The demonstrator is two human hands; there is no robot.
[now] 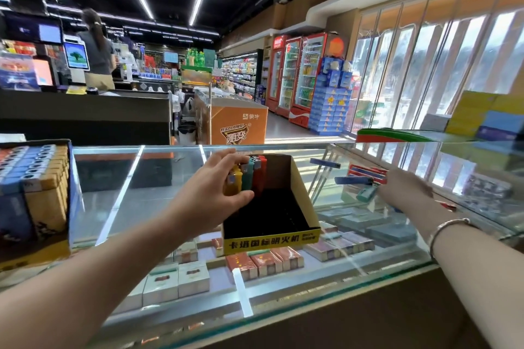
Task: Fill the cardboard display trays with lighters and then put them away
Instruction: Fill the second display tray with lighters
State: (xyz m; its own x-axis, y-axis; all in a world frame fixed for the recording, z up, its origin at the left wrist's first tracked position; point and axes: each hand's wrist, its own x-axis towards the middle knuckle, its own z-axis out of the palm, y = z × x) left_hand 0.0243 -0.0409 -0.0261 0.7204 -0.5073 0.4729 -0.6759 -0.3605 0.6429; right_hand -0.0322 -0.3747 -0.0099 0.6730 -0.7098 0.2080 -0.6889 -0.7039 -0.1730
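Setting: glass shop counter (158, 207) with cigarette packs shelved beneath.
Tray: open yellow-fronted black cardboard display tray (272, 238) stands on the glass, mid-counter.
Left hand (224, 193): fingers and thumb curled round a bunch of upright plastic lighters, yellow, teal and red (246, 177), at the tray's back left corner.
Right hand (402, 187): blurred, reaching over loose blue and teal lighters (354, 181) right of the tray; grip cannot be told.
Wrist: silver bangle (448, 228).

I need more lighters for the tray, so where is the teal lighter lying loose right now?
In the head view it lies right of the cardboard display tray on the glass counter: the teal lighter, at the right hand fingertips.
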